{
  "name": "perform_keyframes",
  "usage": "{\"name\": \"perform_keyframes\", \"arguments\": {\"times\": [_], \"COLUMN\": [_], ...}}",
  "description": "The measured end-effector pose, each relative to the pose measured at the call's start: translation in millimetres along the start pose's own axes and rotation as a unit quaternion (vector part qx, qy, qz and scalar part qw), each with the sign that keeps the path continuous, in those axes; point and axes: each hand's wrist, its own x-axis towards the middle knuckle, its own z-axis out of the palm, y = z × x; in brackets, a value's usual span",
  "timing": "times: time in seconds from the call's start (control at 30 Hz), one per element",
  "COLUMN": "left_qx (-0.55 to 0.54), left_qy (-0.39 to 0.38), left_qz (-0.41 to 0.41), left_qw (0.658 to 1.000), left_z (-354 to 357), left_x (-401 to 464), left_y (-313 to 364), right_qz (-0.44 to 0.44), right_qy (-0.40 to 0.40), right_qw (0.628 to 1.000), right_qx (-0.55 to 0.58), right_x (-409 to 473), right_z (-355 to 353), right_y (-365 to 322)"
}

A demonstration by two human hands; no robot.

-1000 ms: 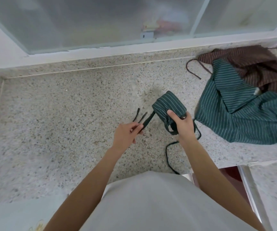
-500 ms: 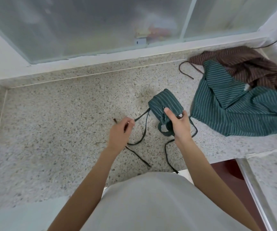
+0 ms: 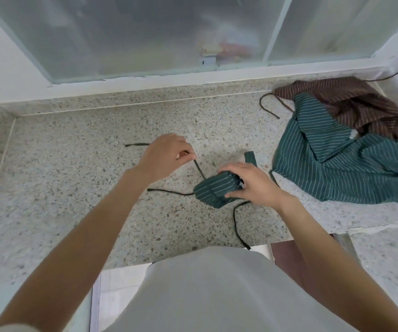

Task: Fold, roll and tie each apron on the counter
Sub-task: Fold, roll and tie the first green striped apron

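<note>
Mid-frame on the worktop (image 3: pixel 73 164), the right hand (image 3: pixel 250 185) grips the rolled green apron (image 3: pixel 214 190). The left hand (image 3: pixel 166 156) pinches its tie string (image 3: pixel 199 167).

A speckled grey terrazzo counter (image 3: pixel 78 149) runs below a frosted sliding glass window (image 3: pixel 133 32) with a pale metal frame. White walls (image 3: pixel 3 68) flank it in soft daylight.

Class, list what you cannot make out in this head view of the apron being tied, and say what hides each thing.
1. The knot on the rolled green apron: covered by the right hand.
2. The brown apron: its lower part lies under the loose green apron.
3. The loose green apron's far side: cut off by the right edge.
4. Things behind the window: blurred by frosted glass.
</note>
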Motion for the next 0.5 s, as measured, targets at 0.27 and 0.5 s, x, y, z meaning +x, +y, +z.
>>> {"name": "perform_keyframes", "arguments": {"times": [0.27,0.5], "left_qx": [-0.542,-0.436], "left_qy": [-0.076,0.048], "left_qz": [-0.256,-0.223], "left_qw": [0.797,0.871], "left_z": [52,64], "left_x": [-13,-21], "left_y": [28,37], "right_qz": [0.088,0.165], "right_qy": [0.137,0.241], "right_qw": [0.862,0.789], "right_qx": [0.480,0.541], "right_x": [2,14], "right_z": [-14,-19], "right_y": [-41,-35]}}
